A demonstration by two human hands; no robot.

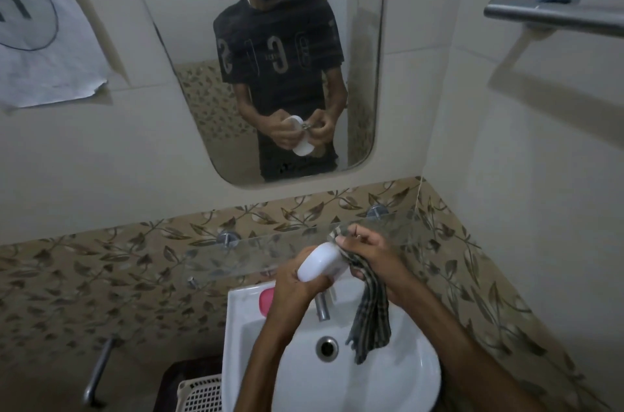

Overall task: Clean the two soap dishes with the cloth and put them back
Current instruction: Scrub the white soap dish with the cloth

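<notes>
The left hand (297, 280) grips a white soap dish (320, 262) from below, fingers curled round its lower end, and holds it tilted above the back of the basin with its smooth underside toward the camera. The right hand (366, 254) is closed on a checked cloth (369, 307), pinching the bunched upper part against the right side of the white soap dish, while the rest of the cloth hangs down loosely over the bowl. Both hands are just in front of a glass shelf (236, 256) fixed to the leaf-patterned tile band on round metal pegs. Under the hands stands the tap (322, 305), partly hidden by the left wrist. A pink soap dish (266, 300) lies on the back left corner of the white washbasin (398, 388), well apart from the white one; the drain (327, 348) shows in the middle of the bowl. Above, a mirror (189, 50) reflects the person in a dark shirt holding the dish and cloth. A metal towel rail (553, 14) is on the right wall, a paper sheet (50, 40) hangs at upper left, and a slotted white basket (202, 393) sits low beside the basin.
</notes>
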